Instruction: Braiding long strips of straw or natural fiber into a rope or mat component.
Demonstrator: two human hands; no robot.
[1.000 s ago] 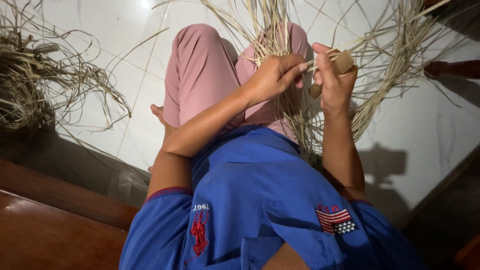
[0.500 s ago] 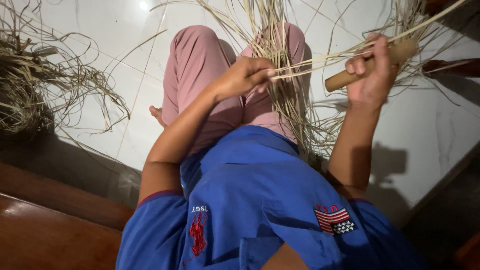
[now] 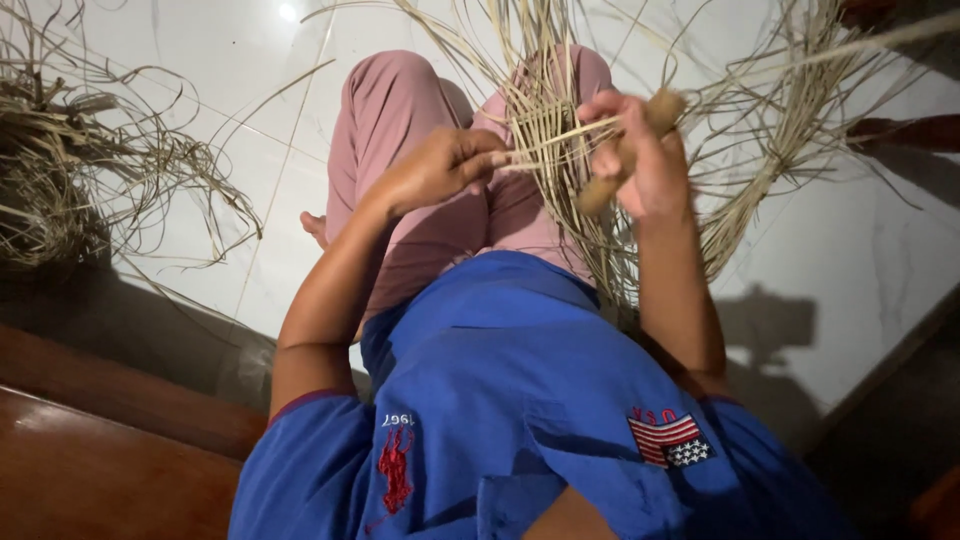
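left hand (image 3: 440, 172): fingers curled tight, pinching the near end of a pale flat reed strip (image 3: 555, 140); hand sits over the right thigh, just left of the weave
right hand (image 3: 640, 160): closed around a wooden tool handle (image 3: 625, 150); handle runs diagonally, rounded top end poking out above the fingers, lower end out below the palm; the strip's far end seems to be caught under the same fingers, but the fingers cover that contact so not certain
reed strip: stretched nearly level between both hands, directly over the woven panel; touching both hands
woven reed panel (image 3: 560, 190): partly woven mat of flat strips lying on the lap and shin; loose ends fan upward and out to the right
loose strands (image 3: 790, 150): long curved reeds trailing from the panel across the floor on the right side
reed pile (image 3: 70, 170): separate tangled heap at far left, well apart from both hands
legs: pink trousers (image 3: 390, 120), knees bent, a bare foot (image 3: 315, 228) showing beside the left forearm
torso: blue shirt (image 3: 500, 400) fills the lower frame
floor: white glossy tile floor (image 3: 250, 60), light glare near the top
edges: brown wooden step (image 3: 90, 450) at lower left; dark shadow of the person on the tiles at right
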